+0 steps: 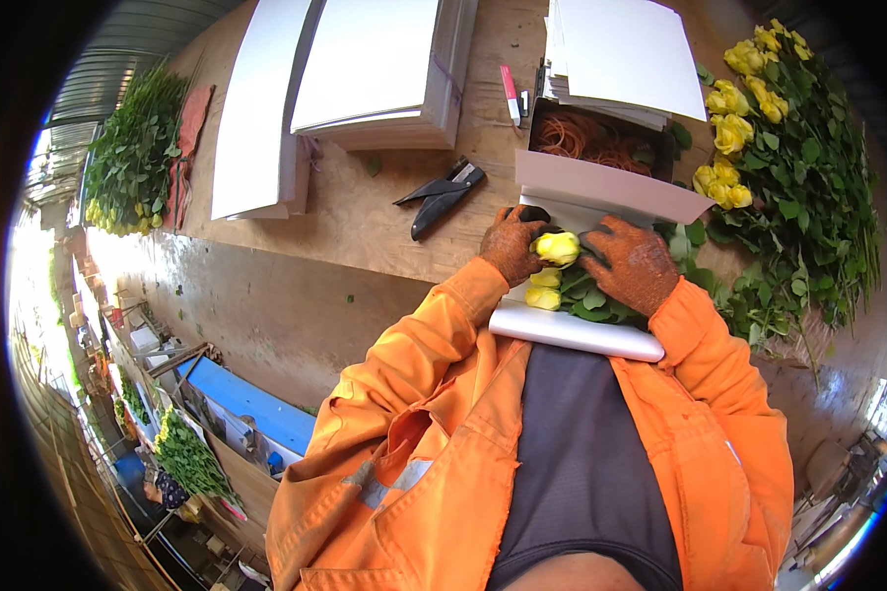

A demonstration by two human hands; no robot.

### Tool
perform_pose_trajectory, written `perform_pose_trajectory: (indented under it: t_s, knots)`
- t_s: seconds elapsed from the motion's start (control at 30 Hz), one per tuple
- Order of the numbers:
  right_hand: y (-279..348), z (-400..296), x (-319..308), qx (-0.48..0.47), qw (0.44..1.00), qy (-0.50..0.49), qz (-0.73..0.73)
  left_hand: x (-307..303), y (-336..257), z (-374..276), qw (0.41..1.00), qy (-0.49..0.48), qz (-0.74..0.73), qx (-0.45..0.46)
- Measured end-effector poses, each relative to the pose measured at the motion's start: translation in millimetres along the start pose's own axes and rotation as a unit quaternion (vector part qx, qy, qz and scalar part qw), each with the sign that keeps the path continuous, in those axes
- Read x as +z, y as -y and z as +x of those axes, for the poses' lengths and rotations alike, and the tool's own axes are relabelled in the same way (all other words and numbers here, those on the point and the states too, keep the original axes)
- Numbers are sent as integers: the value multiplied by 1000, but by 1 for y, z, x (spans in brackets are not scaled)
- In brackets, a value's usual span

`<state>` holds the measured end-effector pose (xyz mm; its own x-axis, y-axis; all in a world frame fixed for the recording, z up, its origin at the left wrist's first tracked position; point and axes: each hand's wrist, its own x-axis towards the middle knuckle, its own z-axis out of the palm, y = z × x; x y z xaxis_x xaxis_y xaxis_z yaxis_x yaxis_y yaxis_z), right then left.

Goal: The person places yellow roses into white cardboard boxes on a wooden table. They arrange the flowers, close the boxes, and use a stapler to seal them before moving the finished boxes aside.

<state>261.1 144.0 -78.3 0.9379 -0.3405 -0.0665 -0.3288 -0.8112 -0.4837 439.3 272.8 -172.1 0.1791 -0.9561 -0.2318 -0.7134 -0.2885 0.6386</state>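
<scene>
My left hand (514,244), in a soiled orange-brown glove with dark fingertips, has its fingers against the left side of a yellow rose head (559,249). From the right, my right hand (632,262), gloved alike, closes on the same rose just behind its bloom. Below it, more yellow roses (543,298) lie with blooms to the left and green leaves (591,299) to the right. They rest on a white wrapping sheet (576,334) whose near edge curls up against my body. The rose stems under my right hand are hidden.
Beyond my hands stands a box of orange rubber bands (562,137), with white sheets (624,55) above it. A black stapler (447,198) and a marker (510,92) lie left of it. Stacked white card (369,59) is farther left. Cut yellow roses (791,162) pile at right.
</scene>
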Motion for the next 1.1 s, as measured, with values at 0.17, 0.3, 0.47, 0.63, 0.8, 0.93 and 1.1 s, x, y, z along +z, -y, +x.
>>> perform_pose_trajectory:
  t_s: [0.17,0.3,0.47,0.63,0.8,0.93,1.1]
  knots:
    - [0,17,9,51,998,35,19,2,1,0,999,-13,-43,19]
    - [-14,17,38,61,998,-16,-9,1,-6,-2,995,-62,-69,-43]
    - [-39,16,75,6,996,-22,-84,1,-8,-6,991,-90,-93,-32]
    - [-43,15,79,-14,992,-38,-122,0,-12,-5,997,-73,-19,20]
    - [-25,10,50,45,995,80,-46,-10,-17,-8,999,-50,-13,15]
    - [-42,-22,-47,94,968,178,150,-9,-19,-9,999,-49,-20,-4]
    - [-172,-72,-107,352,928,53,-113,-16,-27,-6,999,-39,-28,9]
